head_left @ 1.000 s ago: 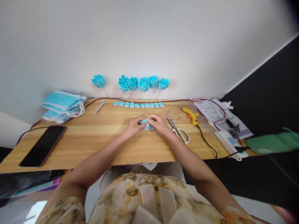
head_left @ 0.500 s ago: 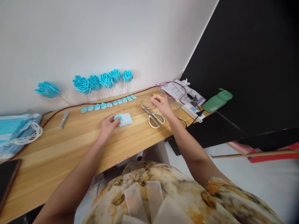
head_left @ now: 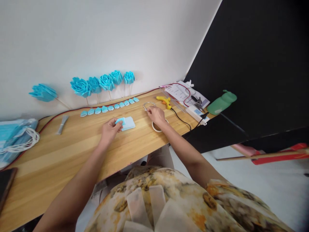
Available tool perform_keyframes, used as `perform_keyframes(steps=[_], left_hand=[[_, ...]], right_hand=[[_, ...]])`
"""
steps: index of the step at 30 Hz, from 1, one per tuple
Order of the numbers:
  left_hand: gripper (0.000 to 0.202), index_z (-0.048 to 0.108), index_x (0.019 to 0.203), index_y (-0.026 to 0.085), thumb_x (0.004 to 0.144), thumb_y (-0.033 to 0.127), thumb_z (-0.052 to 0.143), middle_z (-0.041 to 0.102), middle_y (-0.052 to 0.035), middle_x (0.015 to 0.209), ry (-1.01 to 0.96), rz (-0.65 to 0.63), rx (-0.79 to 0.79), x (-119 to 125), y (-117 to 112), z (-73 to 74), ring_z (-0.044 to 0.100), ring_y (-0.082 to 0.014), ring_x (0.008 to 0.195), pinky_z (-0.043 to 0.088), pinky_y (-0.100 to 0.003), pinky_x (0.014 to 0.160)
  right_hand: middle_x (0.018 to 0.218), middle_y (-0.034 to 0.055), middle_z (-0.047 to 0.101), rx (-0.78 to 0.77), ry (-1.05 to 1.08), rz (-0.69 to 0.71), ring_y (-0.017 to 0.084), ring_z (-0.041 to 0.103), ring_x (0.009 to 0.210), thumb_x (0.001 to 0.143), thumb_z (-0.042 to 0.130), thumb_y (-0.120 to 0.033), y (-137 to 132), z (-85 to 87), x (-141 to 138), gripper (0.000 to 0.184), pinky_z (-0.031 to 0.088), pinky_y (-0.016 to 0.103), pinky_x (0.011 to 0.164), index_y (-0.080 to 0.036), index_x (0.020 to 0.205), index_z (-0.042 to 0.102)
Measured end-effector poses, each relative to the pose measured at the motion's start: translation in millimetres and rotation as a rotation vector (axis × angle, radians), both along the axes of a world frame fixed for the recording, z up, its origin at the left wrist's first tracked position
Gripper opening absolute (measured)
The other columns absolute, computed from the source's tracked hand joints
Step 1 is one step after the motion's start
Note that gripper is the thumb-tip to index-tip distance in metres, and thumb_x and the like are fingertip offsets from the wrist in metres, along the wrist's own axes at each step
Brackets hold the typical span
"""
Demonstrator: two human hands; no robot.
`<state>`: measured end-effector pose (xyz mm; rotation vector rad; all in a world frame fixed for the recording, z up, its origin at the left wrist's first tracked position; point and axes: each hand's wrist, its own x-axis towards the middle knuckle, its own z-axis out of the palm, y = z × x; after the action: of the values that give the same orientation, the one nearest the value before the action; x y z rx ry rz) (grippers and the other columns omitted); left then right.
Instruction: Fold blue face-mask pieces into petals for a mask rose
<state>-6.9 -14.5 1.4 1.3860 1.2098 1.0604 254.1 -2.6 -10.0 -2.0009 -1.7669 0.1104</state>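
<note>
My left hand pinches a small blue folded piece of fabric between thumb and fingers. Just under and beside it lies a pale blue stack of cut squares. My right hand reaches down over the scissors, its fingers bent together near the blade end; what they grip, if anything, is hidden. Only part of the white scissors handle shows beneath the wrist. A thin wire ring lies just beyond the fingertips. Several folded blue petals form a row farther back on the desk.
Blue fabric flowers on sticks lean along the wall. A yellow glue gun, power strip, papers and green bottle are at right. At left are bagged masks, a grey-white strip bundle and a dark tablet-like object.
My right hand has come down and left onto the scissors, covering most of them and uncovering the glue gun. My left hand still holds the folded piece. The view has shifted slightly.
</note>
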Motion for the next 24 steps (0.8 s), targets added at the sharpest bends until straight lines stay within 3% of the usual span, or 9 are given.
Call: perform_keyframes(steps=[5,11,16,20,24], left_hand=[[0.029,0.062,0.069,0.018,0.067,0.045,0.072,0.063,0.0004,0.056,-0.002,-0.021,-0.035,-1.2,-0.3,-0.2,0.052,-0.0111,0.05,0.042,-0.024,0.052],[0.023,0.061,0.068,0.018,0.073,0.038,0.072,0.062,0.0014,0.057,-0.059,-0.074,-0.039,-2.7,-2.5,1.3,0.052,-0.0099,0.051,0.042,-0.024,0.054],[0.023,0.061,0.067,0.017,0.072,0.036,0.073,0.062,0.0006,0.059,-0.152,-0.085,-0.114,-0.5,-7.1,3.3,0.053,-0.0098,0.053,0.042,-0.023,0.053],[0.026,0.061,0.068,0.018,0.071,0.039,0.075,0.062,-0.0001,0.059,-0.178,-0.136,-0.166,0.4,-8.3,3.5,0.052,-0.0102,0.051,0.041,-0.024,0.052],[0.03,0.06,0.069,0.018,0.069,0.044,0.076,0.063,-0.0001,0.06,-0.164,-0.161,-0.196,-0.5,-7.0,2.3,0.052,-0.0105,0.051,0.042,-0.025,0.053]], right_hand=[[0.094,0.0069,0.075,0.03,0.077,-0.003,0.021,0.066,0.087,0.09,0.057,-0.019,3.0,-9.1,7.7,0.016,0.046,0.029,0.076,-0.02,0.091,0.072],[0.086,0.0029,0.076,0.058,0.284,-0.015,0.017,0.067,0.079,0.09,0.06,-0.027,13.5,-24.9,21.7,0.014,0.047,0.026,0.073,-0.019,0.09,0.071],[0.091,0.0027,0.075,0.154,0.431,0.01,0.015,0.068,0.082,0.093,0.055,-0.029,7.5,-21.5,16.8,0.018,0.05,0.025,0.078,-0.018,0.094,0.069],[0.094,0.004,0.073,0.433,0.518,0.252,0.016,0.066,0.085,0.095,0.057,-0.032,-12.4,-3.7,-11.6,0.019,0.051,0.028,0.076,-0.02,0.093,0.071],[0.092,0.0042,0.071,0.554,0.327,0.58,0.018,0.064,0.087,0.099,0.056,-0.029,-24.8,15.8,-41.9,0.018,0.051,0.035,0.082,-0.024,0.098,0.073]])
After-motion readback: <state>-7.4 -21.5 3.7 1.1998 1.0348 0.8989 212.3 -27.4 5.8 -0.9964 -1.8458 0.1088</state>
